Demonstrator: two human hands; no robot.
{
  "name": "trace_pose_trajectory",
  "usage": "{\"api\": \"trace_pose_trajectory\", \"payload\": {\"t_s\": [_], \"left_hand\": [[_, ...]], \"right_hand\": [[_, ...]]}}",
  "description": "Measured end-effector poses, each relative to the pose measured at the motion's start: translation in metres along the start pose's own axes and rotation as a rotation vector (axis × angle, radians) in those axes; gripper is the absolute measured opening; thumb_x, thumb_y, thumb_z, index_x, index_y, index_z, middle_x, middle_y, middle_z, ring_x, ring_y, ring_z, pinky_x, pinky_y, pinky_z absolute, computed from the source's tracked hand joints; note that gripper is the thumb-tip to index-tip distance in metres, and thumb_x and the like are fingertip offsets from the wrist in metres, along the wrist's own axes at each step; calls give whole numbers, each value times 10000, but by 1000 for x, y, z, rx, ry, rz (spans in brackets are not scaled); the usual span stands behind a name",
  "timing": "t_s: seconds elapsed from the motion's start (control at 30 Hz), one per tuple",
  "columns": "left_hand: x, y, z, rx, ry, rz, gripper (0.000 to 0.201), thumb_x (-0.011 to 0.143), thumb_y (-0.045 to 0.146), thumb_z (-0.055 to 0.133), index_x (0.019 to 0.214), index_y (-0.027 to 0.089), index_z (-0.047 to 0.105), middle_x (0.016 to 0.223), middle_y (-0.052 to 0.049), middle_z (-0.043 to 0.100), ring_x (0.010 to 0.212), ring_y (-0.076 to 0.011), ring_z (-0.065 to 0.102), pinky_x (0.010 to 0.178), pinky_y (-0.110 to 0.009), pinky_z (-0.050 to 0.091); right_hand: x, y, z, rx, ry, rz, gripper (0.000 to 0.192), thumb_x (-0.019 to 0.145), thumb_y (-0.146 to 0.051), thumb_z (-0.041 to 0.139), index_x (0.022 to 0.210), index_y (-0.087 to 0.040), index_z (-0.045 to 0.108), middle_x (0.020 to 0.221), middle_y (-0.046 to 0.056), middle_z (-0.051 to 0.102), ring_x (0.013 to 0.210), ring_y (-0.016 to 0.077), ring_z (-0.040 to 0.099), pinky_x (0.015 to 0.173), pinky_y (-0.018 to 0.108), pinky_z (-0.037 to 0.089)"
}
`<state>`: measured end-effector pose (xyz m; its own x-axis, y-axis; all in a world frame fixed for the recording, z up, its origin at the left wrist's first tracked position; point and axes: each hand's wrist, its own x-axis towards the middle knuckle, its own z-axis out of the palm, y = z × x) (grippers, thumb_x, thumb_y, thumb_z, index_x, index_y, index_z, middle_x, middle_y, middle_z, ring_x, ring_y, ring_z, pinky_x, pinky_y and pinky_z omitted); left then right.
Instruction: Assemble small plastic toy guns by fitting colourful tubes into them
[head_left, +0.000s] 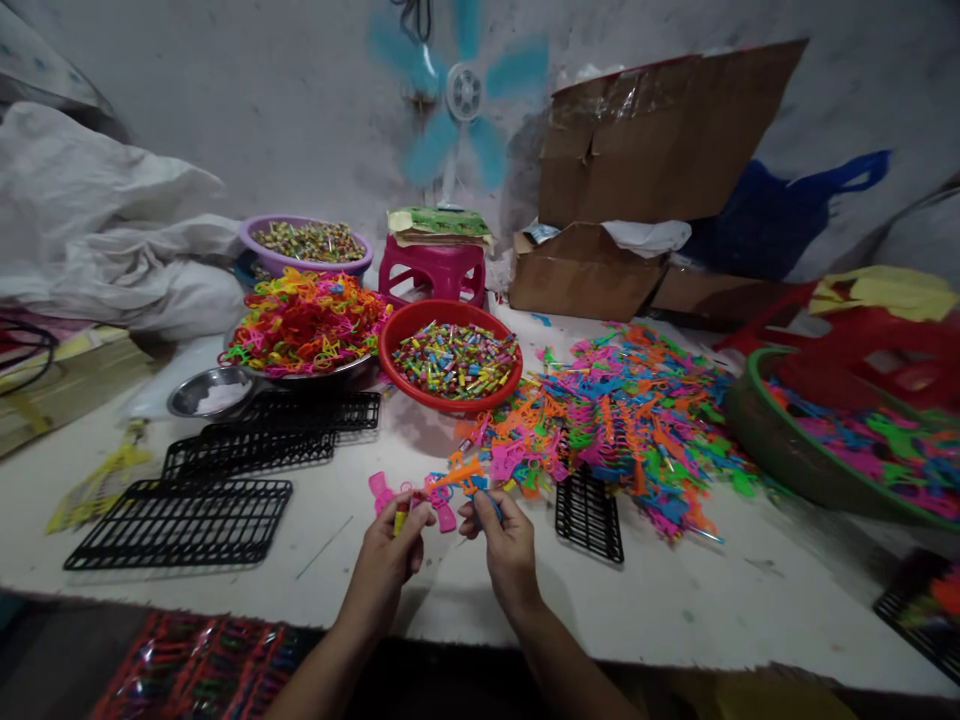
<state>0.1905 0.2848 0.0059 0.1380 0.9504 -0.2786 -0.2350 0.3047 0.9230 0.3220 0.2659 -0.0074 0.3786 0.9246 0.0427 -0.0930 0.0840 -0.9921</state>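
Note:
My left hand (391,548) is closed in a pinch on a small yellow-and-red tube (401,517), like a wrapped candy roll. Facing it, my right hand (508,545) grips a blue plastic piece (487,508), mostly hidden by the fingers. An orange plastic piece (461,474) shows just beyond the fingertips; whether a hand touches it I cannot tell. Pink plastic pieces (381,493) lie behind my left hand. Past my right hand, a big heap of coloured plastic pieces (637,410) partly covers a black grid tray (589,515).
Black grid trays (180,525) lie overlapping at left, near a small metal bowl (210,392). Behind stand a red basin (386,350) of small tubes, a mound of plastic loops (307,320) and a purple basin (251,240). A green basin (787,460) is at right; a fan (465,92) spins behind.

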Motion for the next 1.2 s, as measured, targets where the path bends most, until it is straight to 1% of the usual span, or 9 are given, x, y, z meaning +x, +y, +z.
{"api": "trace_pose_trajectory", "payload": {"t_s": [0.13,0.3,0.43,0.5,0.6,0.73,0.83,0.97,1.2], "left_hand": [[0,-1,2,-19,69,14,367,675,464,601,859,160,510,539,72,441,344,-21,286,339,-154,145],[0,-8,1,8,71,19,349,642,430,653,772,168,463,428,104,353,340,-33,290,347,-146,173],[5,-12,-2,-82,81,22,348,643,410,661,701,172,415,441,107,341,348,-23,262,354,-142,174],[6,-13,-3,-77,50,13,349,642,411,662,694,172,412,427,109,333,342,-22,251,353,-143,165],[3,-12,-2,18,-21,-39,347,661,468,621,725,169,457,381,103,356,310,-33,247,337,-152,155],[-1,-8,-2,187,-24,-23,423,671,495,589,898,141,545,496,48,504,329,-40,321,333,-156,190],[-2,-9,-4,209,-76,22,454,649,458,617,963,138,539,602,29,541,358,-46,379,348,-165,258],[0,-18,-7,279,-88,71,422,638,432,635,929,133,572,546,51,484,359,-60,388,368,-187,311],[-5,-22,-10,502,-125,191,298,678,363,625,904,169,629,709,-4,613,537,-110,520,528,-204,407]], "right_hand": [[-2,7,-8,-342,0,-283,157,825,-318,516,871,-233,640,757,39,629,677,188,584,639,328,477],[-7,8,-10,-615,-297,-613,358,814,-182,470,1140,-300,558,906,73,605,829,222,546,728,382,458],[-13,4,-2,-334,-314,-394,314,770,-271,546,1082,-240,556,972,78,569,864,208,542,748,351,471],[-13,5,2,-131,-238,-138,196,794,-360,516,897,-202,569,770,41,565,654,159,544,573,282,480],[-8,8,7,15,-193,153,301,766,-465,531,671,-182,488,509,-45,421,409,89,383,359,200,334],[0,5,7,58,-83,121,325,731,-457,588,647,-168,466,530,-52,408,452,71,361,408,183,320],[1,2,7,50,-135,119,315,727,-453,592,691,-156,494,583,-34,447,503,80,393,459,191,353],[1,3,6,4,-143,118,312,725,-450,585,688,-158,485,587,-35,434,512,84,389,468,193,352],[-9,10,10,-151,-80,48,303,746,-447,541,679,-157,481,568,-37,417,510,90,379,480,201,353]]}}
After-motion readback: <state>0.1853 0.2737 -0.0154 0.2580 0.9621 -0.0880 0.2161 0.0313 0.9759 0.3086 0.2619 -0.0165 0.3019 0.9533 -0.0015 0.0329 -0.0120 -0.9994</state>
